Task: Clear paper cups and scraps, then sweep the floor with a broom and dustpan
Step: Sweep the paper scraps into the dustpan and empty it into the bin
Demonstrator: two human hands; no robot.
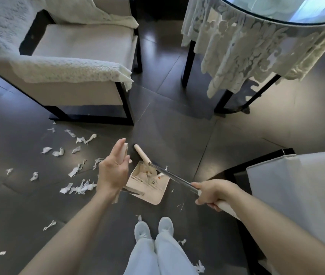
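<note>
Paper scraps (78, 187) litter the floor (177, 126) left of our left fingers (118, 149), which lie straight against the dustpan handle (125, 150); our right fingers (213, 206) grip the broom (173, 175). Few bits sit in the dustpan (153, 193) between them: we judge most sweeping remains.

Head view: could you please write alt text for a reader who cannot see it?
A person's right hand grips a metal-shafted beige broom over a beige plastic dustpan, while the open left hand touches the dustpan's upright handle. Torn white paper scraps litter the dark tiled floor.
</note>
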